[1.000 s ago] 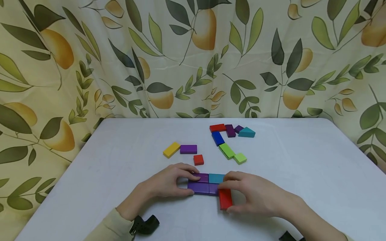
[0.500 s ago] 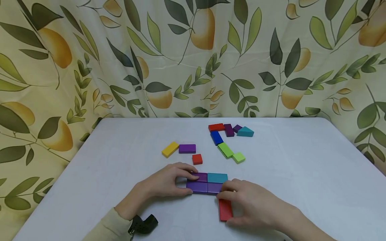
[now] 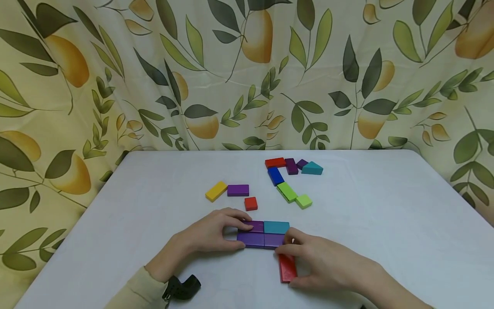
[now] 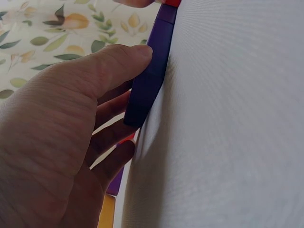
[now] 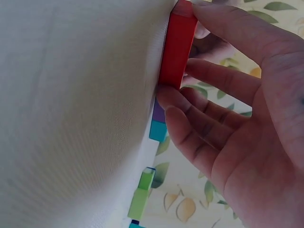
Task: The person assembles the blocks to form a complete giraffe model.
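Two purple blocks (image 3: pixel 251 239) (image 3: pixel 273 241) lie end to end, with a dark purple block (image 3: pixel 257 226) and a teal block (image 3: pixel 276 227) along their far side. My left hand (image 3: pixel 216 231) holds this group at its left end, thumb on the near purple edge and fingers on the far block. In the left wrist view that thumb presses the purple side (image 4: pixel 151 71). My right hand (image 3: pixel 328 262) pinches a red rectangular block (image 3: pixel 287 269) lengthwise, thumb at its near end. Fingertips cover its far end, so contact with the purple row cannot be told.
Beyond the group lie a small red block (image 3: pixel 251 204), a purple block (image 3: pixel 238 190) and a yellow one (image 3: pixel 216 191). Farther right, green blocks (image 3: pixel 287 192), a blue block (image 3: pixel 275 176), a red block (image 3: pixel 275 162) and a teal triangle (image 3: pixel 312 168) form a curved line.
My right hand has drawn the red block toward me, away from beside the purple row, and uncovered the teal block's right end. My left hand has stayed on the group.
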Demonstrator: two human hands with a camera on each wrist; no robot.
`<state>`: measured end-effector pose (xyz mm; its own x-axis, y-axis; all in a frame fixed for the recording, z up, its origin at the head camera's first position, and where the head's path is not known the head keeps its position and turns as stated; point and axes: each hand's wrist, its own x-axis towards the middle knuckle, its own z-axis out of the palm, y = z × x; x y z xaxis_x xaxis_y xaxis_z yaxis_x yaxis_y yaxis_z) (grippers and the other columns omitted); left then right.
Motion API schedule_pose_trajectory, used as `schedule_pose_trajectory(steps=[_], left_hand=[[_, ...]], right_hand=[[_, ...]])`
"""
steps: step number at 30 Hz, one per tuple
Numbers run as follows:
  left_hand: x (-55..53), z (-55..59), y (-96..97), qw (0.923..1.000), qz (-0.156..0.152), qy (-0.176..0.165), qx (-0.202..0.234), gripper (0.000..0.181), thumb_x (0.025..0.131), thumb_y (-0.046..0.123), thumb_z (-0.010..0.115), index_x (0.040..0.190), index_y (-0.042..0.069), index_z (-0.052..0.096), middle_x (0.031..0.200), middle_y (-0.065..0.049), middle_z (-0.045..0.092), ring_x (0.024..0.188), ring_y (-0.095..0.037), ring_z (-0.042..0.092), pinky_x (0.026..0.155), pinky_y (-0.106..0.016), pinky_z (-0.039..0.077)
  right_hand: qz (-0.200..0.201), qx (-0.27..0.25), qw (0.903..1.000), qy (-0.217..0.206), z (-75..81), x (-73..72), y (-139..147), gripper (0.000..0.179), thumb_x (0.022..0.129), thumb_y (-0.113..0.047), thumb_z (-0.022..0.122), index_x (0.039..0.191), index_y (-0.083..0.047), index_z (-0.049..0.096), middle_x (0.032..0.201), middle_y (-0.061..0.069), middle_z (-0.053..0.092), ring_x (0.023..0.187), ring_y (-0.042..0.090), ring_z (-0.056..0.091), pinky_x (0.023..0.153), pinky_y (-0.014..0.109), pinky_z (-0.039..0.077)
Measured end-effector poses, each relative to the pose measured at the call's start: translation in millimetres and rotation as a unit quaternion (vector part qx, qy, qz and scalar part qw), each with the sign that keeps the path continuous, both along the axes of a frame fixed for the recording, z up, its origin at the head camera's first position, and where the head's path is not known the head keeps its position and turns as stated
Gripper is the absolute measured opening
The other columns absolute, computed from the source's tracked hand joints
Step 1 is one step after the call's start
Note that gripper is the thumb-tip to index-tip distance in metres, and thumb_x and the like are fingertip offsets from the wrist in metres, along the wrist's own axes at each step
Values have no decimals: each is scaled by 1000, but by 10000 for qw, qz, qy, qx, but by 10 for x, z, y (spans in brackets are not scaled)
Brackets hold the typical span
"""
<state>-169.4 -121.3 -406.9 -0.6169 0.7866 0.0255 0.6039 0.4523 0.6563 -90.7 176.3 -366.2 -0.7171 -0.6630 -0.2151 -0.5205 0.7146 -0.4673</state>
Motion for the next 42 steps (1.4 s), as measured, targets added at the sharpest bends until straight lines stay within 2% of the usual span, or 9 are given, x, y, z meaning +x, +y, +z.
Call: schedule_pose_trajectory(steps=[15,26,29,34,38,42], left_hand=[[23,0,-25,10000,60,-74,-6,41,90,25,78,130,19,72,140,8,56,132,-13,46,108,-36,42],[33,-15,-34,9999,103,-80,8,40,90,25,78,129,22,71,140,10,56,133,-11,46,108,-35,43],[28,-10,-25,10000,67,-70,1,40,90,26,78,130,23,71,141,10,55,133,-11,45,108,-35,43],[17,3,-9,10000,32,-78,-18,40,91,27,77,130,24,70,141,10,54,134,-11,44,108,-35,43],[1,5,3,10000,17,-41,-37,41,90,27,77,131,23,70,142,10,54,134,-11,44,108,-35,43],[-6,3,-7,10000,-11,34,-57,41,91,28,77,131,23,70,142,9,54,134,-11,44,108,-34,43]], right_hand=[[-5,-147,9996,-230,-31,-33,-8,50,83,-44,82,129,-29,68,117,-9,48,96,5,55,82,22,55],[10,-224,9995,-203,-39,-36,2,51,84,-50,80,129,-31,68,116,-11,48,95,4,54,82,23,55],[-67,-256,9996,29,-12,-41,26,52,85,-55,77,130,-30,67,116,-12,48,96,5,54,82,24,55],[-126,-279,9978,593,7,-85,64,54,88,-55,73,133,-27,66,127,-8,53,112,11,55,91,35,56],[-53,-162,9972,724,-7,-137,70,59,91,-57,68,140,-24,62,146,0,49,131,24,49,99,49,51],[-22,-83,9972,744,-26,-176,59,62,93,-58,64,143,-22,60,152,2,46,137,28,45,101,52,48]])
